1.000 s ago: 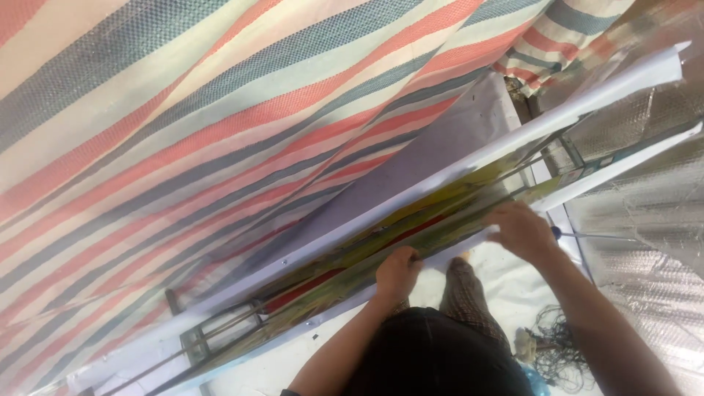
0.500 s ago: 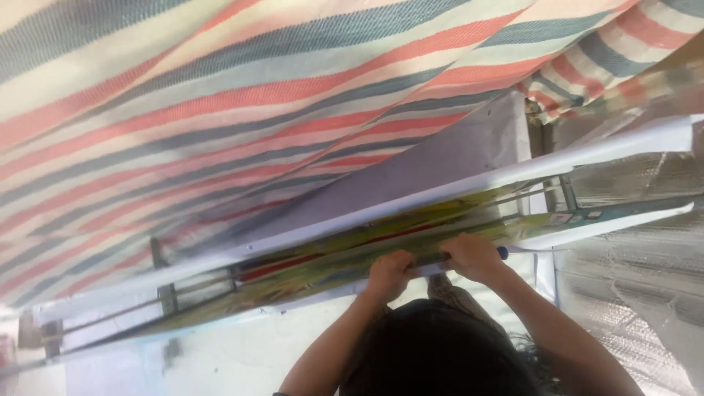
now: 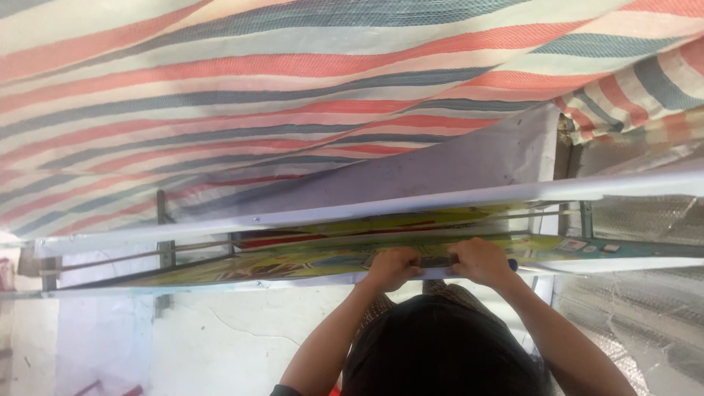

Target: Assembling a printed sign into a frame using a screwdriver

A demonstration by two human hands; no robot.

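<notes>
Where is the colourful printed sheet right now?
In the head view, the colourful printed sheet lies edge-on across mid-frame, between white frame rails, under the striped tarpaulin. Both hands, left and right, grip its near edge, right of centre.

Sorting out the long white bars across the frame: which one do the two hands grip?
The lower white bar, beside the colourful printed sheet. Left hand and right hand close on it; the upper white bar is untouched.

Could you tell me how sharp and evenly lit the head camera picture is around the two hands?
Head view: daylight glows softly through the striped tarp, no hard shadows; left hand and right hand on the colourful printed sheet are fairly sharp, the sheet's print slightly smeared; the dark head is underexposed; the silvery foil at right shows mild glare.
</notes>
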